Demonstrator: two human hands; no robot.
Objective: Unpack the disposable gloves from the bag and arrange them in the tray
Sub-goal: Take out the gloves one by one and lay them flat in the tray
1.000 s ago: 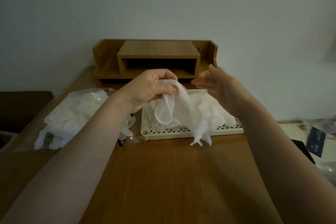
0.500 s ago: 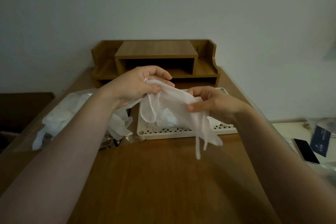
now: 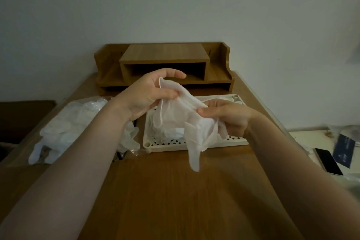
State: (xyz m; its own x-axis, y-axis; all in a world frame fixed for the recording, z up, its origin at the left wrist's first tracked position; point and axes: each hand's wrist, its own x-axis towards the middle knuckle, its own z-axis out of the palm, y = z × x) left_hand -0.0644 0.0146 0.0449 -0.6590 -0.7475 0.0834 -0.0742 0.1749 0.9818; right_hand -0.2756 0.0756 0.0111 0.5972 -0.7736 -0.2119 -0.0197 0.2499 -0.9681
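Above the desk [image 3: 175, 197], both hands held one glove [image 3: 181, 121] over the tray [image 3: 194, 146]: the right hand [image 3: 229, 118] pinched its middle, the left hand [image 3: 148, 95] pinched its cuff, and its fingers dangled past the tray's near rim. More gloves [image 3: 167, 135] lay in the tray. The bag [image 3: 72, 124] lay left of it, a shelf [image 3: 163, 64] behind.

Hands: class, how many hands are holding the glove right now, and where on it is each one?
2. The left hand pinches the glove near its cuff, up at the left; the right hand grips its middle, above the tray.
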